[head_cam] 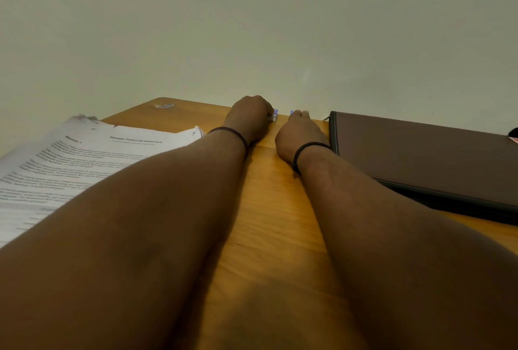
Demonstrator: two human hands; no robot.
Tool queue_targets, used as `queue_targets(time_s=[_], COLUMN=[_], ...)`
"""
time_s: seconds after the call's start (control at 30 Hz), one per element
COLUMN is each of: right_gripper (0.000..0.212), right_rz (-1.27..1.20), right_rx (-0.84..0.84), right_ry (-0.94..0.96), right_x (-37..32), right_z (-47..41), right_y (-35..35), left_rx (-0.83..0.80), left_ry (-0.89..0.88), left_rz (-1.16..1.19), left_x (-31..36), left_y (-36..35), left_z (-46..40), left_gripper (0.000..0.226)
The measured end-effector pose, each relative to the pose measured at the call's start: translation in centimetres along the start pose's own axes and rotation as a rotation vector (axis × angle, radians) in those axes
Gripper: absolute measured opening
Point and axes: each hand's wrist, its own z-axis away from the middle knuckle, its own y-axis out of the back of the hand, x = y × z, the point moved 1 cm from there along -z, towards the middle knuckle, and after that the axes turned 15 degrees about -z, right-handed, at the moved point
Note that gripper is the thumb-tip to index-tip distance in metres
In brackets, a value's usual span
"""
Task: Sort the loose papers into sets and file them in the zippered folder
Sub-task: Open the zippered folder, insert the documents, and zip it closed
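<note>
A thick stack of loose printed papers (84, 159) lies on the left of the wooden table (269, 209). A brown zippered folder (414, 159) lies closed and flat on the right. Both my arms stretch to the table's far edge by the wall. My left hand (248, 120) is curled around a small purple-and-white object (273, 115), too small to identify. My right hand (294, 134) lies just right of it, its fingertips at another small purple piece (292, 112); the fingers are mostly hidden behind the hand.
A pale wall (252, 27) rises directly behind the table's far edge. A small silvery smudge or object (164, 106) lies near the far left corner. Something pink (514, 136) peeks in at the right edge beyond the folder.
</note>
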Motion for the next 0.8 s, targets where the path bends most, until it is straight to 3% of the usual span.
queue_targets(time_s=[0.1, 0.27, 0.37, 0.43, 0.5, 0.57, 0.8], right_gripper=[0.040, 0.025, 0.023, 0.035, 0.070, 0.088, 0.075], right_rz=[-0.064, -0.094, -0.033, 0.135, 0.251, 0.284, 0.294], right_rx=[0.142, 0.283, 0.370, 0.336, 0.157, 0.023, -0.009], right_ry=[0.131, 0.286, 0.219, 0.029, -0.205, -0.278, -0.189], right_x=[-0.9, -2.2, -1.2, 0.5, 2.5, 3.7, 3.6], right_z=[1.1, 4.7, 6.6, 7.7, 9.1, 10.4, 16.4], right_y=[0.7, 3.3, 5.1, 6.3, 7.1, 7.6, 9.8], left_rx=[0.097, 0.200, 0.226, 0.216, 0.190, 0.167, 0.086], left_ry=[0.041, -0.026, -0.084, -0.131, -0.158, -0.157, -0.112], left_rz=[-0.034, -0.162, -0.191, -0.160, -0.129, -0.112, -0.091], left_x=[-0.2, 0.9, 2.2, 3.5, 5.0, 5.9, 7.4], left_y=[0.7, 2.4, 3.6, 4.3, 4.7, 5.3, 7.9], left_z=[0.9, 3.1, 5.0, 6.5, 8.3, 10.1, 15.6], left_gripper=[0.037, 0.015, 0.015, 0.018, 0.024, 0.029, 0.024])
